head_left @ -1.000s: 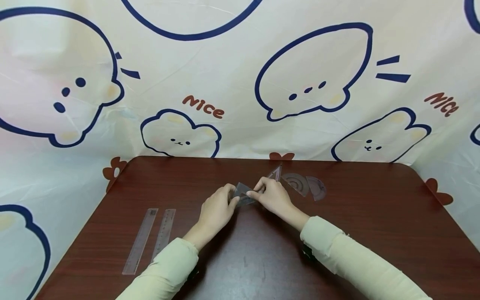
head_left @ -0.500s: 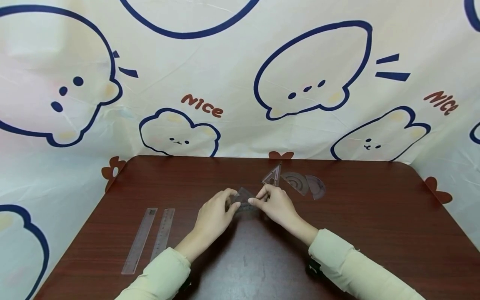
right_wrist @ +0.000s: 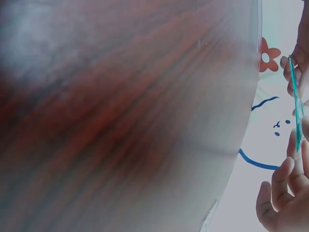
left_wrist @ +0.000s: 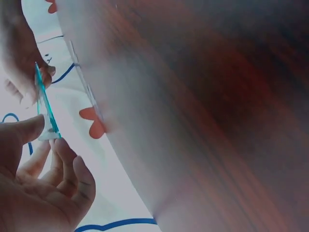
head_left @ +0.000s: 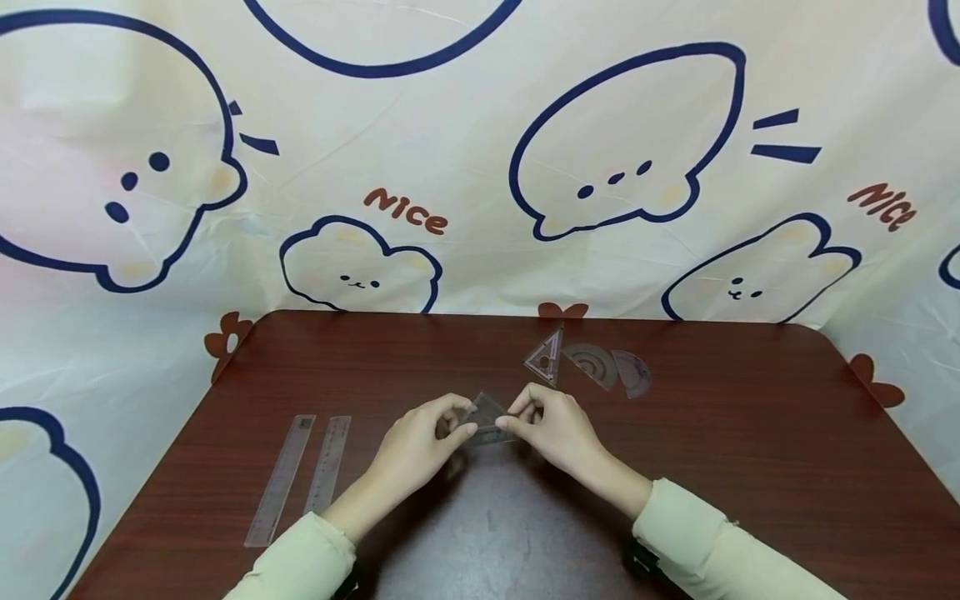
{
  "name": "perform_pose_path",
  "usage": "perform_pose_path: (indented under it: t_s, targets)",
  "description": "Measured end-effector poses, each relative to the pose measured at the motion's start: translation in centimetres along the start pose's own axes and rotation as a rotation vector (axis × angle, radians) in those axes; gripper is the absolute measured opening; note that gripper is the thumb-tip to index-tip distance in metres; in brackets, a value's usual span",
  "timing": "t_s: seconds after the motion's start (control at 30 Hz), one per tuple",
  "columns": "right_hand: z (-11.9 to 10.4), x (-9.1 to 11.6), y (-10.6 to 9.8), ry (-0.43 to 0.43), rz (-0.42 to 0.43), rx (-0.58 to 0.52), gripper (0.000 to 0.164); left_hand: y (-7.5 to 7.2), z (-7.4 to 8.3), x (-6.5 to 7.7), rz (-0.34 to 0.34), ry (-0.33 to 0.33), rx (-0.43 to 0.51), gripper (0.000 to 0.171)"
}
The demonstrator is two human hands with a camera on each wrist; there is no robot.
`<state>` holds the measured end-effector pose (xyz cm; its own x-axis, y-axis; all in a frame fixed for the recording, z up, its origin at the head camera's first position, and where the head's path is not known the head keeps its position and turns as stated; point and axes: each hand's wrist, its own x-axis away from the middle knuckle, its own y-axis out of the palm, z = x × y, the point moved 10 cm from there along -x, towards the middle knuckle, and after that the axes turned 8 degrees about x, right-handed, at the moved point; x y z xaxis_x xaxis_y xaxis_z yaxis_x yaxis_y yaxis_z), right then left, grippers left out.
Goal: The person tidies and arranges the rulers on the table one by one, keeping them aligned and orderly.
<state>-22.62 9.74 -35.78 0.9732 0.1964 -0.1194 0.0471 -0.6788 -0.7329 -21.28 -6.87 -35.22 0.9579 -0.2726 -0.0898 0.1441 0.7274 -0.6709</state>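
Observation:
A clear set square (head_left: 487,429) is held up over the middle of the table, a corner at each hand. My left hand (head_left: 420,437) pinches its left corner between thumb and fingers. At the opposite corner, my right hand (head_left: 558,429) pinches it the same way. Seen edge-on in the left wrist view, the set square (left_wrist: 46,104) looks like a thin greenish strip above the tabletop. The right wrist view also has the set square (right_wrist: 295,106) edge-on, near its right border. Fingertips hide its corners.
Behind my right hand lie another set square (head_left: 545,358) and two protractors, one larger (head_left: 592,364) and one smaller (head_left: 633,373). Two clear straight rulers, one left (head_left: 281,483) and one right (head_left: 327,467), lie on the table's left side. A patterned cloth (head_left: 480,167) hangs behind the brown table (head_left: 750,467).
Both hands have drawn back toward the person with the set square between them. The set square behind my right hand, partly covered before, now shows fully. The rulers and protractors have stayed put.

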Motion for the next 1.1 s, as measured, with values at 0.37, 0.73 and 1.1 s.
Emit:
perform_pose_path:
  t_s: [0.37,0.73,1.1]
  targets:
    - [-1.3,1.4,0.9,-0.082,-0.089,-0.015,0.009,-0.7,-0.3,1.4,-0.027,-0.019,-0.01,0.024]
    - [-2.3,2.1,3.3,-0.093,-0.208,0.013,0.007,-1.6,-1.9,2.9,-0.12,-0.005,-0.008,0.017]
    - [-4.4,2.7,5.3,-0.112,-0.279,0.063,0.008,-2.6,-3.4,4.1,-0.223,-0.006,0.021,0.015]
